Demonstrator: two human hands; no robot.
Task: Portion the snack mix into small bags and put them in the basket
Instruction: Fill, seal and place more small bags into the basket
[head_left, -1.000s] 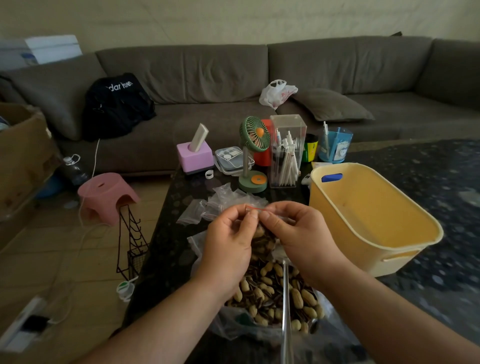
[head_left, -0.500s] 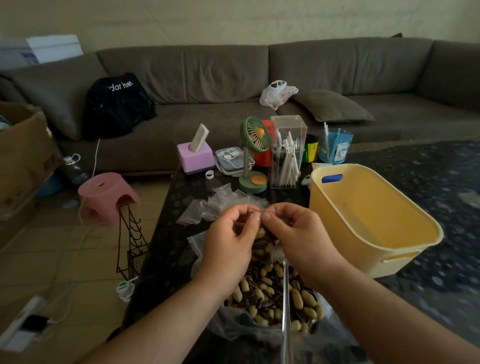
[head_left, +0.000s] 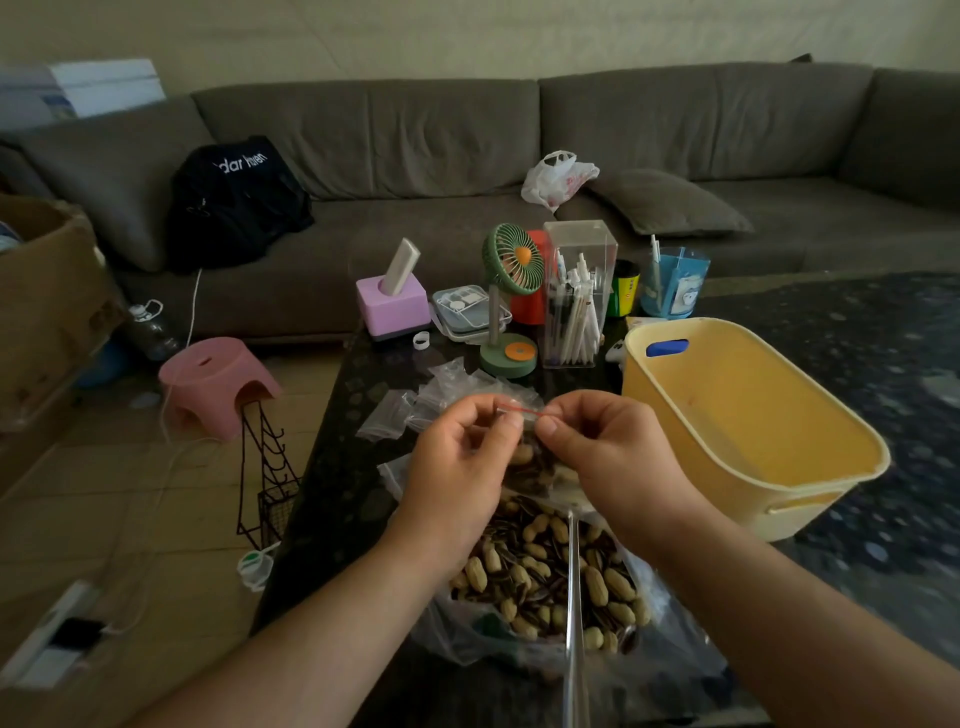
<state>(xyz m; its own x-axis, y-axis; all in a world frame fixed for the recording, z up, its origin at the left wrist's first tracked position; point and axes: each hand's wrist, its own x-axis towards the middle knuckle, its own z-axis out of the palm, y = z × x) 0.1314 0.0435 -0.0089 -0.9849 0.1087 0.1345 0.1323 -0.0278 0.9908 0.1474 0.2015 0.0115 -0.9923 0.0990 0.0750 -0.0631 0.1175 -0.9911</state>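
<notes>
Clear plastic crinkles nearest the camera: a large open bag of snack mix (head_left: 545, 577), peanuts in the shell and striped seeds, lies on the dark table (head_left: 337, 493) with a metal handle (head_left: 573, 597) running out of it toward the viewer; what is on its far end is hidden under the hands. Just above the big bag, the left hand (head_left: 457, 462) and the right hand (head_left: 613, 457) hold up a small bag (head_left: 535, 462) already loaded with mix. Each grip is a closed pinch, thumb against forefinger, on the red zip strip (head_left: 522, 411) at the bag's mouth, the two pinches close together near the middle. I judge this to be the sealing step for this portion.

Behind the hands a loose heap of empty small bags (head_left: 415, 400) waits on the table. To the right, beside the right wrist, stands the yellow basket (head_left: 810, 499); the part of its inside that shows holds no bag, so this looks like an early portion, perhaps the first. Left to do: finish the seal, drop the bag in the basket, then repeat for the many bags and the large amount of mix remaining.

Farther back stand a green desk fan (head_left: 511, 260) and a clear pen holder (head_left: 579, 291), then the grey sofa (head_left: 675, 130).
</notes>
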